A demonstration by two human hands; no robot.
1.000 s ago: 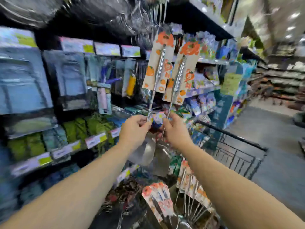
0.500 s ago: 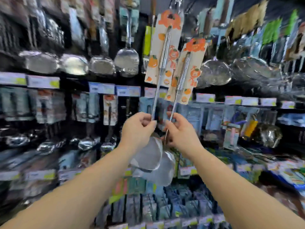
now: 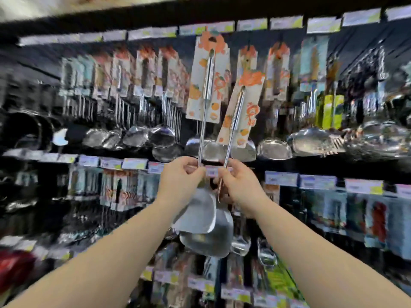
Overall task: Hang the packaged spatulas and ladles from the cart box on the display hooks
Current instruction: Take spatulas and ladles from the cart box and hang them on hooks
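Price labels (image 3: 208, 27) along the top shelf's front edge: print smeared, unreadable. Hanging steel utensils (image 3: 138, 135) towards the display's left end: motion-blurred, types uncertain. Display hooks: not discernible behind the packaging. Left steel spatula with orange-printed card (image 3: 205, 85): shaft partly concealed inside the left hand (image 3: 180, 182) grip. Right steel spatula with orange-printed card (image 3: 239, 112): blade partly covered by the left blade. Both forearms: cut off at the bottom edge.

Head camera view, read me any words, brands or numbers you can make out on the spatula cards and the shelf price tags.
No text is readable.
Left orange-printed spatula card held by the left hand: print too blurred.
Right orange-printed spatula card held by the right hand: red marks, unreadable.
White and yellow shelf price tags: too small and blurred.
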